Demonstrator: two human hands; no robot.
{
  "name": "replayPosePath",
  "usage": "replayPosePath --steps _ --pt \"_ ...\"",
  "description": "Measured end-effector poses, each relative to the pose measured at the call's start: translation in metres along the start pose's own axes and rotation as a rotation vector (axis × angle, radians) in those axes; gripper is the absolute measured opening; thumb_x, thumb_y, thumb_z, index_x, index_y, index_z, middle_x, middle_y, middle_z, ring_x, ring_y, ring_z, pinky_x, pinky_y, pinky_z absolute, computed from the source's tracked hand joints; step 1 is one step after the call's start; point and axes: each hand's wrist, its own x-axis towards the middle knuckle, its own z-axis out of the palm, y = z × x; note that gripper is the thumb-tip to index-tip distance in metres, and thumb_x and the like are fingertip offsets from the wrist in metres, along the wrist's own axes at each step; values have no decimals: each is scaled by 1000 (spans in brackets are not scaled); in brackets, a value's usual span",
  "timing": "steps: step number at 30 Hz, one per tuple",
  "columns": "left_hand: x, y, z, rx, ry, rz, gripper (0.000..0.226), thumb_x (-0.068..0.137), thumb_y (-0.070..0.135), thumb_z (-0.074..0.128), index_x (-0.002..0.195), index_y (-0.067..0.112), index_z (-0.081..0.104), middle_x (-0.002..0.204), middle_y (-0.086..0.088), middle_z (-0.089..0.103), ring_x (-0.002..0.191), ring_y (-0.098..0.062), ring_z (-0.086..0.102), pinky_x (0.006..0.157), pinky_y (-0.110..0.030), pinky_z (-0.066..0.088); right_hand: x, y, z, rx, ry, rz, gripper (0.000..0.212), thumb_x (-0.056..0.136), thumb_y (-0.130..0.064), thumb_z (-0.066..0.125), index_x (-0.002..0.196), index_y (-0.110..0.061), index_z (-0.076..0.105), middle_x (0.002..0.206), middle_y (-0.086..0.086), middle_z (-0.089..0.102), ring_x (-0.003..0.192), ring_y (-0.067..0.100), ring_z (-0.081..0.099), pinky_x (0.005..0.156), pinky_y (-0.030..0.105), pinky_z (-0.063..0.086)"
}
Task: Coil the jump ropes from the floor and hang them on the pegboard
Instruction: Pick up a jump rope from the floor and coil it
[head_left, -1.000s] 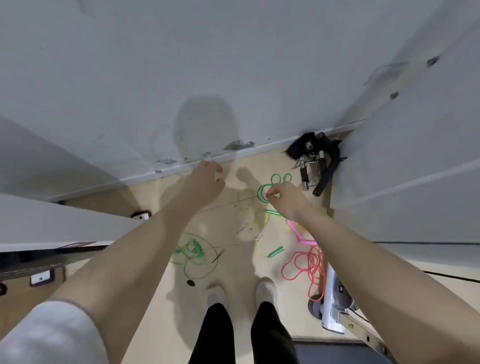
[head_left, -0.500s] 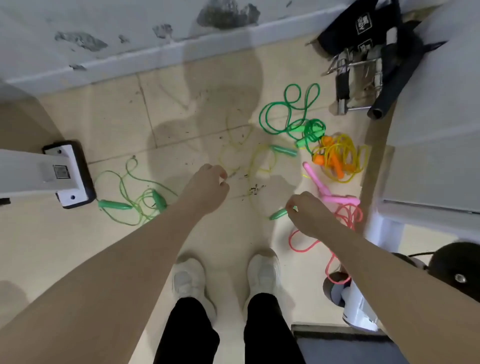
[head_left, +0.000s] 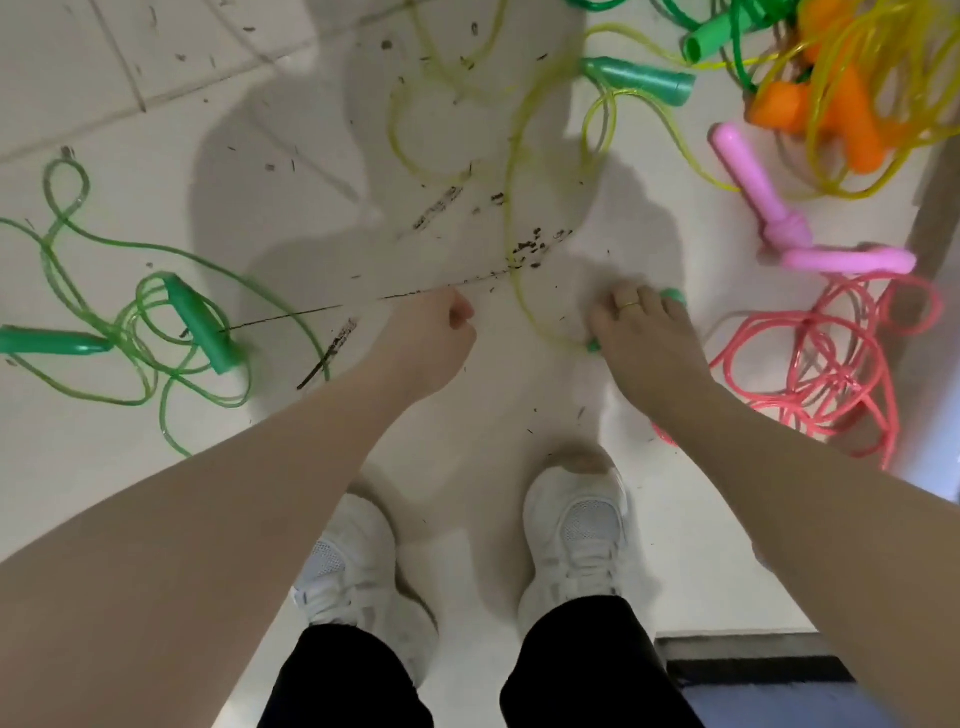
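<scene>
Head view showed us the yellow-green rope (head_left: 519, 218) sprawled across the middle of the tiled floor (head_left: 208, 104), one green handle (head_left: 636, 80) lying free toward the far edge and its other green handle (head_left: 672, 296) under our right hand (head_left: 644, 332), whose fingers curled over it. Our left hand (head_left: 426, 338) hung just beside it, fingers curled on nothing. A green rope (head_left: 156, 332) lay at the left edge, a pink rope (head_left: 831, 364) at the right, an orange-handled one (head_left: 852, 104) in the far right corner, our white shoes (head_left: 571, 540) nearer.
</scene>
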Motion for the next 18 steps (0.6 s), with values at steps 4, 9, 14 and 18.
replayPosePath --steps 4,9,14,18 --pt "7 8 1 -71 -14 -16 25 94 15 41 115 16 54 112 -1 57 91 -22 60 58 -21 39 9 8 -11 151 -29 -48 22 95 -11 41 117 -5 44 118 15 49 108 32 45 79 37 37" --pt "-8 47 -26 -212 -22 0 18 93 16 44 103 12 59 102 -5 62 95 -26 61 70 -28 42 14 -1 -77 775 96 117 20 90 -10 46 109 -5 49 92 10 53 83 29 50 70 34 41" --pt "-60 111 -87 -508 -33 -18 38 98 30 38 89 2 63 95 -16 66 85 -25 58 87 -38 45 -16 -15 -192 1386 9 129 16 86 -7 59 97 -10 47 95 15 57 82 30 63 67 42 58" --pt "-122 178 -162 -698 31 -52 41 97 42 40 71 16 59 75 0 60 73 -14 57 78 -26 46 -67 -18 -298 1256 82 -85 21 80 -8 68 94 -6 53 87 11 62 79 28 61 75 41 53"
